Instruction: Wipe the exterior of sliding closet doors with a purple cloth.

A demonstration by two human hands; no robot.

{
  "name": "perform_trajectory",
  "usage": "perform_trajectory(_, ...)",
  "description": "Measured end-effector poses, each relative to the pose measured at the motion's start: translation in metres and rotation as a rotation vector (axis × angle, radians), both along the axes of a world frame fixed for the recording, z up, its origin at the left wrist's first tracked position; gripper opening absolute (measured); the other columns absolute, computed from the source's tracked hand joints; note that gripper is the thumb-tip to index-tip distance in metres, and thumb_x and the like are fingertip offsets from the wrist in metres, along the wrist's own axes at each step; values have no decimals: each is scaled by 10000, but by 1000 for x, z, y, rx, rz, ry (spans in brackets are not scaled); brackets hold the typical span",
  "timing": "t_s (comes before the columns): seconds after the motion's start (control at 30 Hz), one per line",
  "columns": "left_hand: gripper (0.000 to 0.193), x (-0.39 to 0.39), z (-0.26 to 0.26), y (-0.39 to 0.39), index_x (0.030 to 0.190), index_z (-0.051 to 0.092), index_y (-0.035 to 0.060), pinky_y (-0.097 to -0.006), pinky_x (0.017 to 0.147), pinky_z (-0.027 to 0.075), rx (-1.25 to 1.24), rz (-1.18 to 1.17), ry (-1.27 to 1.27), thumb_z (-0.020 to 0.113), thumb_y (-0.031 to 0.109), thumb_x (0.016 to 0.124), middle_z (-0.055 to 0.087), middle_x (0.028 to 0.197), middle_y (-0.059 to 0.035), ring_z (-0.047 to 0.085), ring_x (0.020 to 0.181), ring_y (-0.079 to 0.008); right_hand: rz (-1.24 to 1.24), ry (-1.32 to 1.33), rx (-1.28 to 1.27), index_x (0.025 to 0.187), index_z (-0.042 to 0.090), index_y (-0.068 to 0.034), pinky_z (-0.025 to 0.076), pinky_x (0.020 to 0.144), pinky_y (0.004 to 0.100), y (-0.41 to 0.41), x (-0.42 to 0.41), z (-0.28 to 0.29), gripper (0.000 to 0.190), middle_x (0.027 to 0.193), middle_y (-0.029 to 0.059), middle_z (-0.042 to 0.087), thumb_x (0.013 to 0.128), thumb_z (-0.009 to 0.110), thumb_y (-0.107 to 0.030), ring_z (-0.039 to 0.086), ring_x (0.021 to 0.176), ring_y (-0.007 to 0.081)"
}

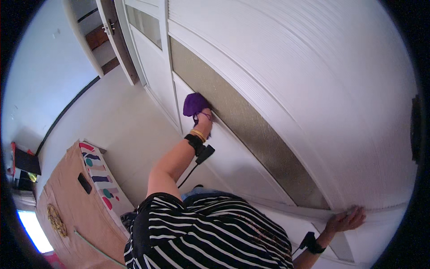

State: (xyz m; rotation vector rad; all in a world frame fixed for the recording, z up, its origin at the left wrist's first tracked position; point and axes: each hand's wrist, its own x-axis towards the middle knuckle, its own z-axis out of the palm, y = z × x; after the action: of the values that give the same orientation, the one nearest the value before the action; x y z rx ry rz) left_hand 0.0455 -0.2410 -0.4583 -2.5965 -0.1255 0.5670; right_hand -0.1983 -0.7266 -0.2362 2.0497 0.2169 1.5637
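A purple cloth (195,105) covers the fingers of my left hand (204,117) and lies at the lower edge of a frosted glass strip (242,117) in a white sliding-type wardrobe door (231,148). Gold bangles and a black strap with a small device are on that wrist. Far to the right, my right hand (347,220) is slightly blurred, its fingers apart and a little bent, beside the white door frame. Nothing shows in it. Whether it touches the frame, I cannot tell. A black strap with a device is on this wrist too.
At left stands a bed with a peach sheet (67,188) and a patterned edge (100,175); a black phone (84,183) lies on it. A green stick or tube (97,248) is near its lower part. An open door (116,40) with a handle stands at top left.
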Motion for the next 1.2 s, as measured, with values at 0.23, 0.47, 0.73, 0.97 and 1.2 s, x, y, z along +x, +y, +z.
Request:
perform_trajectory(0.23, 590, -69, -29, -115, 1274, 498, 148, -487, 1058, 181, -237, -124, 142, 503, 508, 806, 457, 1329, -12, 314, 1282, -271, 45, 62, 70, 1203, 540, -61, 166, 1068, 485, 9, 9, -3, 379, 1312, 142, 470, 928, 367, -255, 370, 1257, 352)
perform_trajectory(0.47, 530, -189, -13, -283, 1281, 469, 126, -448, 1053, 217, -643, -511, 52, 468, 430, 848, 455, 1315, -34, 338, 1264, -261, 168, 154, 125, 1169, 581, -113, 100, 1089, 454, 30, 3, 6, 325, 1320, 125, 470, 889, 457, -224, 354, 1279, 315)
perform_trajectory(0.73, 462, -261, -16, -374, 1289, 437, 101, -403, 1048, 259, -1313, -725, -66, 428, 342, 894, 453, 1300, -60, 364, 1244, -249, 283, 224, 137, 1142, 606, -174, 81, 1092, 436, 37, -3, 12, 298, 1322, 83, 478, 858, 514, -180, 338, 1294, 290)
perform_trajectory(0.97, 406, -258, 22, -363, 1296, 408, 79, -363, 1043, 295, -3353, 189, 798, 393, 264, 936, 451, 1286, -83, 387, 1226, -239, 353, 257, 149, 1117, 621, -183, 48, 1088, 440, 37, -4, 12, 285, 1326, 36, 481, 848, 526, -194, 340, 1292, 274)
perform_trajectory(1.2, 577, -157, 42, -309, 1343, 365, 124, -359, 1078, 222, -3495, 809, 2859, 294, 486, 899, 430, 1326, -61, 353, 1255, -225, 397, 264, 162, 1102, 627, -189, 23, 1091, 437, 32, -6, 12, 285, 1311, 7, 497, 834, 531, -185, 344, 1290, 273)
